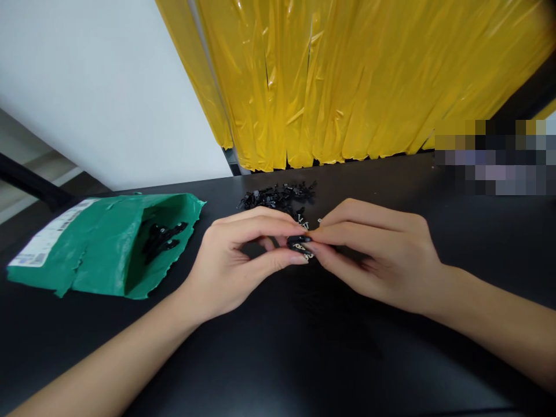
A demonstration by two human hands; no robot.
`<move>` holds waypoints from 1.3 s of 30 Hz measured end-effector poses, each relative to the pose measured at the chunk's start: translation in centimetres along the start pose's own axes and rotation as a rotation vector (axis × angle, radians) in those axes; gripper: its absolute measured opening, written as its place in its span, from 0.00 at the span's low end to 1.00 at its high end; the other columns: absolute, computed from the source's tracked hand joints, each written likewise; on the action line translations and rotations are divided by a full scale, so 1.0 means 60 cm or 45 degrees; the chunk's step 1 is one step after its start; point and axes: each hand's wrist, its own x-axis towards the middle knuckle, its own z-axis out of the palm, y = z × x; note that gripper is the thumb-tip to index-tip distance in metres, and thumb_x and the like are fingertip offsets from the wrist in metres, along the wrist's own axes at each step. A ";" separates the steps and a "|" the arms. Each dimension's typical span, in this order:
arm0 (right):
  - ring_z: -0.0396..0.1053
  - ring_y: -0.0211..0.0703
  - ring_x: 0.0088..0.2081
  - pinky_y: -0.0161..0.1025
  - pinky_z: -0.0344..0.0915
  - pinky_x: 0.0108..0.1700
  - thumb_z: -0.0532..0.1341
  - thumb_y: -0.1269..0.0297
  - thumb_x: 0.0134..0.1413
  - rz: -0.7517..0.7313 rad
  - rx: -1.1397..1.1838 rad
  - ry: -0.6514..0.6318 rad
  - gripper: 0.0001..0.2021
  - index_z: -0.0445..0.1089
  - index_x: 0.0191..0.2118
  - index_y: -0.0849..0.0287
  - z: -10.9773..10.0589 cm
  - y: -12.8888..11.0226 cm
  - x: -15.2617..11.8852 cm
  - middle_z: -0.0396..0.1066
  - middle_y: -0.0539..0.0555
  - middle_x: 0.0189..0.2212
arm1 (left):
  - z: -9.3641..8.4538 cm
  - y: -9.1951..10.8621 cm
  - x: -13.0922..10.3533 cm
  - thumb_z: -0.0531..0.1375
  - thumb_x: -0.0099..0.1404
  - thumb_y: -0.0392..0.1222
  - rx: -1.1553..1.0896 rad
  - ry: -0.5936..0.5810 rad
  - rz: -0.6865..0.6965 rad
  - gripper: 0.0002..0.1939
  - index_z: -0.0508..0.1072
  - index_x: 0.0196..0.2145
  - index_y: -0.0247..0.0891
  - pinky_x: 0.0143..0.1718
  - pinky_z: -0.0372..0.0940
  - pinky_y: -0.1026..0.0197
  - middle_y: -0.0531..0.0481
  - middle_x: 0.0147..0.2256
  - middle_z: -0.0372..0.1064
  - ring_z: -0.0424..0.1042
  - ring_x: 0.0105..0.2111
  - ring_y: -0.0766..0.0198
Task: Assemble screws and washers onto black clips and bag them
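A small black part (297,238) is pinched between the fingertips of both hands above the dark table. My left hand (232,258) is closed on its left end, with thumb below and fingers above. From the other side, my right hand (384,252) grips its right end between thumb and fingers. The fingertips hide much of the part, so its exact kind cannot be made out. Small silvery screws (305,225) show just behind the fingertips, and more pale metal bits (299,247) appear beneath the part. Beyond the hands lies a loose pile of small black pieces (278,197).
To the left, a torn green plastic mailer bag (99,249) lies with its mouth facing right and several black parts (163,238) inside. Yellow plastic strips (304,87) hang along the back of the black table (243,359). A white panel (108,87) stands at back left.
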 end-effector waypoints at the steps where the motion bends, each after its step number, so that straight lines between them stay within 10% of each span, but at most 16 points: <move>1: 0.74 0.40 0.35 0.38 0.74 0.38 0.63 0.71 0.67 -0.007 0.004 -0.014 0.05 0.76 0.40 0.55 -0.001 0.002 -0.001 0.78 0.54 0.35 | 0.000 0.000 0.000 0.74 0.60 0.34 0.007 0.003 0.006 0.12 0.84 0.42 0.44 0.40 0.77 0.62 0.48 0.42 0.81 0.80 0.40 0.61; 18: 0.74 0.42 0.40 0.39 0.71 0.45 0.64 0.73 0.65 0.073 0.132 -0.039 0.08 0.77 0.47 0.67 -0.003 0.008 0.006 0.76 0.59 0.38 | -0.007 0.010 -0.002 0.68 0.67 0.34 0.316 0.011 0.112 0.05 0.78 0.40 0.40 0.42 0.71 0.63 0.52 0.39 0.79 0.77 0.38 0.66; 29: 0.68 0.39 0.38 0.37 0.65 0.42 0.64 0.68 0.68 0.089 0.550 -0.365 0.06 0.75 0.39 0.65 0.002 0.028 0.002 0.72 0.55 0.35 | -0.001 0.014 0.002 0.72 0.61 0.37 -0.306 -0.178 -0.400 0.09 0.76 0.27 0.35 0.27 0.64 0.66 0.53 0.28 0.72 0.70 0.26 0.69; 39: 0.67 0.35 0.33 0.36 0.64 0.39 0.61 0.66 0.70 0.279 0.553 -0.152 0.09 0.75 0.36 0.61 0.007 0.004 0.014 0.72 0.50 0.29 | 0.010 0.021 0.007 0.74 0.58 0.34 -0.462 0.043 -0.391 0.05 0.83 0.31 0.40 0.31 0.69 0.69 0.53 0.32 0.78 0.74 0.30 0.69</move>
